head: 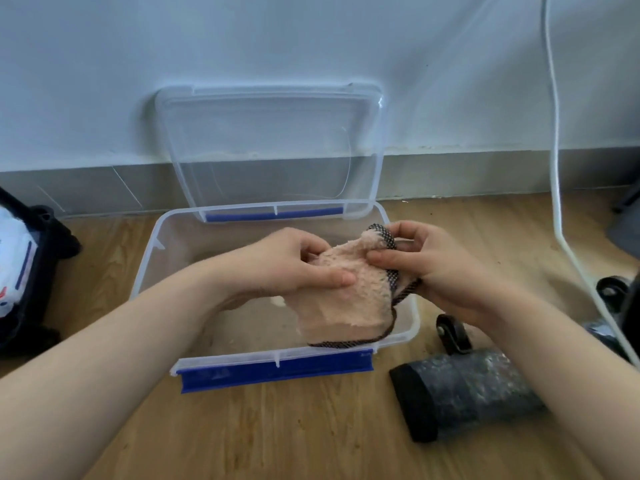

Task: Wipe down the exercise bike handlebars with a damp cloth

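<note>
Head view: cloth (349,299) bunched between both hands' grips, above tub (152,258).

Fuzzy, nubbly pink terry makes up the cloth (346,296), which is edged in a dark checked woven trim. The box (147,261) is smooth, translucent plastic with a glossy blue plastic latch (277,374) and a clear, faintly scratched plastic lid (270,143). The floor (277,441) is light wood-grain board with a low sheen, the black bar end (478,393) is wrapped in crinkled, shiny film, the caster (452,332) is glossy black, and the wall (311,46) is matt painted.
</note>
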